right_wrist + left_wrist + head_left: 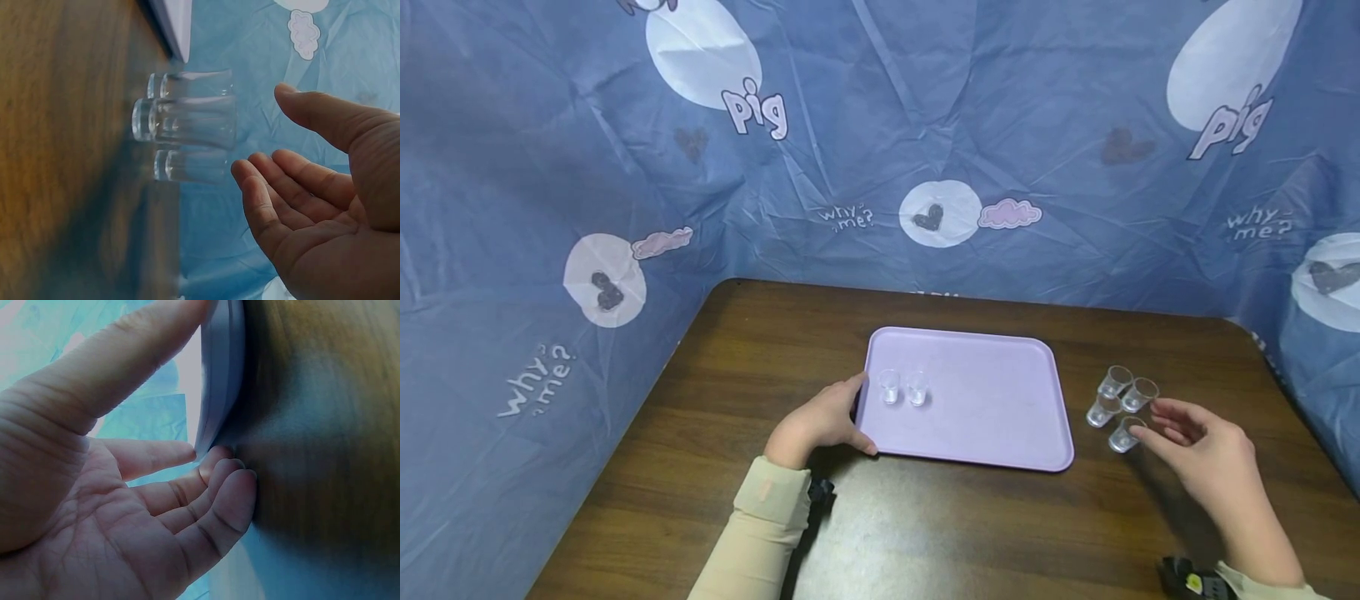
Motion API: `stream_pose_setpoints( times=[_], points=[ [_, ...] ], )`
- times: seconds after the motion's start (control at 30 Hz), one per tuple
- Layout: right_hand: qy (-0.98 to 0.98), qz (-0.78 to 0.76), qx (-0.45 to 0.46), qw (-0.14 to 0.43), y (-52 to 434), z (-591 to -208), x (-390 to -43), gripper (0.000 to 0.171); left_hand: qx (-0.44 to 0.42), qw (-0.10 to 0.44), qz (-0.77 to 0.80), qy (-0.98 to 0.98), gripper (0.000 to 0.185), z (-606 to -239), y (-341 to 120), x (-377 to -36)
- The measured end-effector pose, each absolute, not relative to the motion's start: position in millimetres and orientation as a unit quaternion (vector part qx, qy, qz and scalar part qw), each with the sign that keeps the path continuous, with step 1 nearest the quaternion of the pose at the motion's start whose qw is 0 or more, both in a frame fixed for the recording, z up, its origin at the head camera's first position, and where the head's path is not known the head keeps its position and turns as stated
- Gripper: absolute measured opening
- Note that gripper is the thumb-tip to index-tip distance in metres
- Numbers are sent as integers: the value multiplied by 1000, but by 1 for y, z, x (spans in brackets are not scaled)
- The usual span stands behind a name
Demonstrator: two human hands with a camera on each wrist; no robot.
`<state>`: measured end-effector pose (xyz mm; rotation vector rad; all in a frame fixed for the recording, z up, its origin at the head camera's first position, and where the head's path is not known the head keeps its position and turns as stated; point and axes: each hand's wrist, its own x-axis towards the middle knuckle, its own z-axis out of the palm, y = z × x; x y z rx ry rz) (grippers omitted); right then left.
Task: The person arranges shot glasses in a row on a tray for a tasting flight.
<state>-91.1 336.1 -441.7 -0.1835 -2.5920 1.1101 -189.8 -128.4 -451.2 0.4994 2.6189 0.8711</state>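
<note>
My left hand [820, 421] is at the left edge of the lilac tray [985, 417], its thumb by the front corner. In the left wrist view the thumb and index finger of the left hand [137, 506] touch the tray's rim [222, 369], while the other fingertips rest on the tabletop. Two small clear shot glasses, one [890, 387] beside the other [917, 389], stand on the tray's left part. Beyond its right side several more are clustered. My right hand [1206, 442] hovers by the nearest shot glass [1124, 437], thumb and fingers apart around nothing in the right wrist view.
The brown wooden table [940, 533] extends around the tray. Behind it and at both sides hangs a blue printed cloth [850, 167]. Among the clustered glasses, one shot glass [1140, 394] stands close to the right hand's fingertips.
</note>
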Motion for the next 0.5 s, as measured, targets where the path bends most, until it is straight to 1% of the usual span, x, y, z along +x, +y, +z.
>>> stream_pose_setpoints(
  times=[0.5],
  points=[
    [-910,391,-53,125,339,-457,-91,53,176,167,306,921,118,-452,-127,-190]
  ],
)
